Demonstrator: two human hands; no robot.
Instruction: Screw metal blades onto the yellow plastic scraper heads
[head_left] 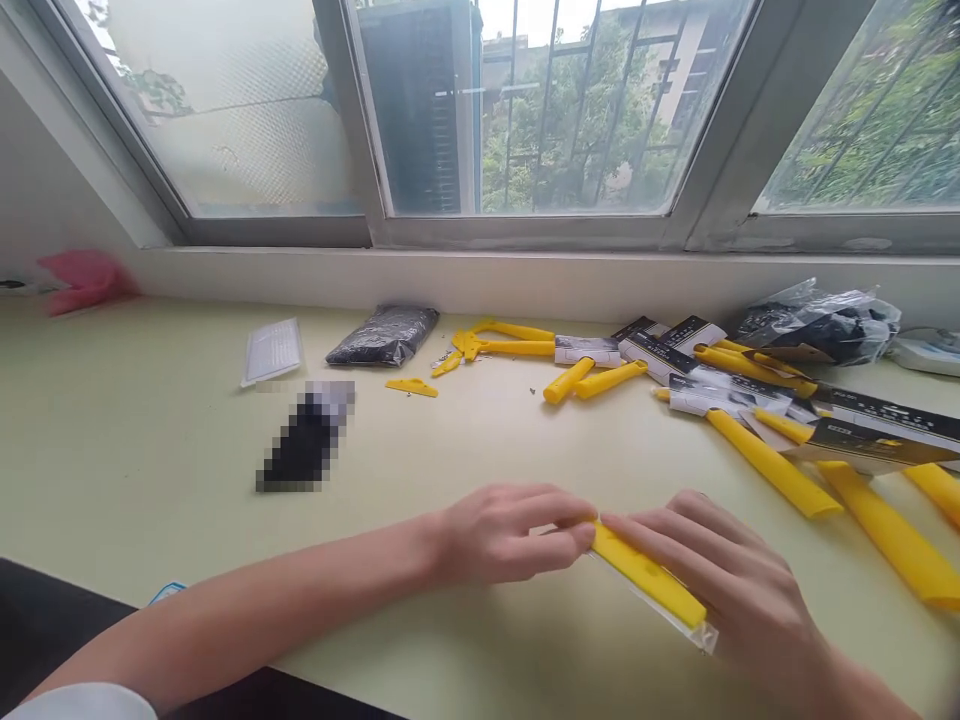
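"Status of the left hand (517,535)?"

"From my station I see it pinching the far end of a yellow plastic strip (649,572) between thumb and fingers."

"And the right hand (739,575)?"

"Its fingers lie along the strip's right side. I can't see the thumb, so I can't tell whether it grips."

"Where's the strip?"

"Slanting between both hands over the near part of the surface (187,430), with clear plastic (703,636) at its near end."

"Beyond that?"

"I make out a small flat yellow piece (412,387) near a dark bag (384,336), and a yellow long-handled tool (469,345) right of both. Farther right, yellow handles (892,535) lie among printed cards (847,437)."
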